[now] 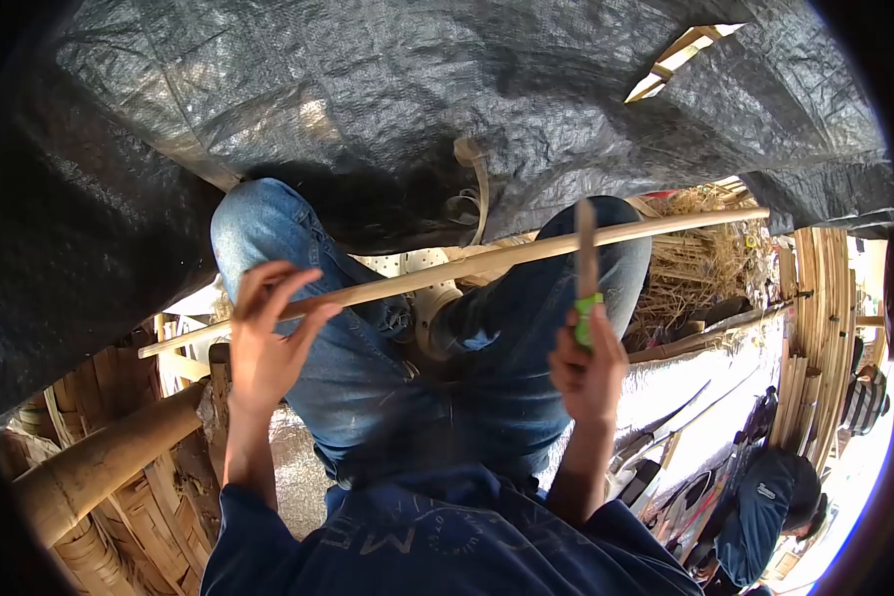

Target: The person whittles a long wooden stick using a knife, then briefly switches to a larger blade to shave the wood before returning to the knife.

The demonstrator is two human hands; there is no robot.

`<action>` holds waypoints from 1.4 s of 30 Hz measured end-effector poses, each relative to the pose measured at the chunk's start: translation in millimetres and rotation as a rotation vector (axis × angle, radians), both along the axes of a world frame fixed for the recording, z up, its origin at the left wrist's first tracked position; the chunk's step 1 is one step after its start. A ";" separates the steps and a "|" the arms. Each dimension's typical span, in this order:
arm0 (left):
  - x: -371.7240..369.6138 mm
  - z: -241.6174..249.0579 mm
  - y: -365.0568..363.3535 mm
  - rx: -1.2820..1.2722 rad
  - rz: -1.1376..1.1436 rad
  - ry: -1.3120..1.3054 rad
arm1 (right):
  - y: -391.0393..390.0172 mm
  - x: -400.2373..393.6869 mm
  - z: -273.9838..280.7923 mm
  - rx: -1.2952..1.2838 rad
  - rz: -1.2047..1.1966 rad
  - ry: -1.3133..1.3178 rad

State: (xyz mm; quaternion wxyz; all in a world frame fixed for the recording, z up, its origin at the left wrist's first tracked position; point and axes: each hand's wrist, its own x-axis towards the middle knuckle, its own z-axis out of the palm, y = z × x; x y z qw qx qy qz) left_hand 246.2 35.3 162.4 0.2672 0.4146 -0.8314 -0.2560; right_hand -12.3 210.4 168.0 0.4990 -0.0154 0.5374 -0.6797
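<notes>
1. The left hand grips a long thin bamboo strip near its left part, fingers curled over the top of it and thumb beneath.
2. The right hand is clamped around the green handle of a knife, whose blade points up and crosses the strip, seemingly touching it right of the middle.
3. The strip lies slantwise across both knees of the person's blue jeans, its far end rising toward the right over a heap of straw-like shavings.
4. Progress, as I judge it: the strip already looks slim, pale and fairly even along its length, so most of the shaping seems done; the blade set against it suggests trimming or smoothing is in hand, though any remaining rough spots are too small to tell.
5. Loose curls of bamboo lie between the knees.
6. A thick bamboo pole lies lower left, upright slats stand right, and black tarpaulin spreads ahead.
7. Another person in blue crouches lower right.
</notes>
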 end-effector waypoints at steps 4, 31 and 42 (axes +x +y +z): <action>31.7 17.7 -9.7 -0.220 0.117 -0.250 | 20.4 -17.5 5.5 0.026 -0.115 0.217; 32.5 -23.9 -37.9 -0.358 -0.050 -0.052 | -7.8 17.4 -56.1 0.093 -0.185 0.881; 28.8 -16.2 -37.5 -0.299 -0.063 -0.077 | -36.5 -6.8 6.0 0.160 -0.408 0.112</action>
